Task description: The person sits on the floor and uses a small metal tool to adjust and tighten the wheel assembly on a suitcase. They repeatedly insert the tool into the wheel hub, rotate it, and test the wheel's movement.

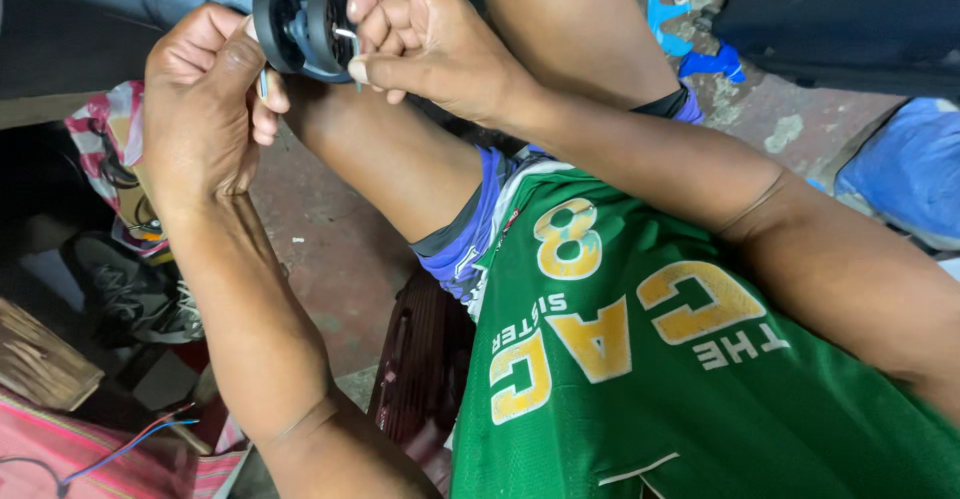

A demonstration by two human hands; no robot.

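Observation:
A small black twin-wheel caster (303,29) is held up near the top of the view, above my bare knee. My left hand (205,99) grips it from the left, fingers curled around its side and a thin metal tool or pin poking out below the fingers. My right hand (425,34) pinches a thin metal pin at the right wheel's hub with thumb and forefinger. Both hands touch the caster. The caster's mount behind my fingers is hidden.
I sit on a dark red stool (425,359) in a green jersey over a worn reddish concrete floor (330,249). A dark shoe (135,294) and patterned bag (100,149) lie at left, coloured wires (140,444) at bottom left, blue objects (705,54) at top right.

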